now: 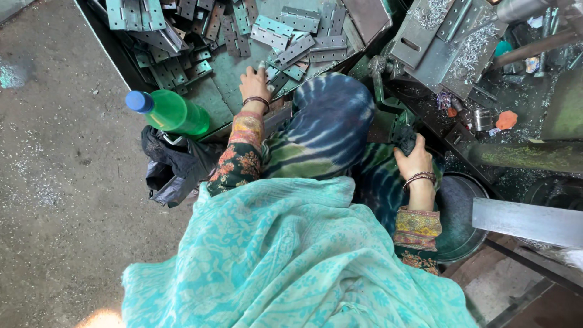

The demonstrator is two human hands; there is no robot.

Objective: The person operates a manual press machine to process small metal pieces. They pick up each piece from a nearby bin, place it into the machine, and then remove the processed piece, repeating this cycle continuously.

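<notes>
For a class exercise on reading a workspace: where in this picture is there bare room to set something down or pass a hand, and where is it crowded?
Free: the concrete floor left of the green bottle and black bag; a small bare strip of tray beside the left hand.
Crowded: the hinge pile beyond that hand, and the shavings-strewn machine bed beyond the right hand.

Right hand's [415, 161] fingertips hidden in dark cloth [405, 141]; hinge pile [243, 30] cropped

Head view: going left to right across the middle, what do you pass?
Green plastic bottle with blue cap → left hand on the grey metal hinges → right hand → small orange lump.
</notes>
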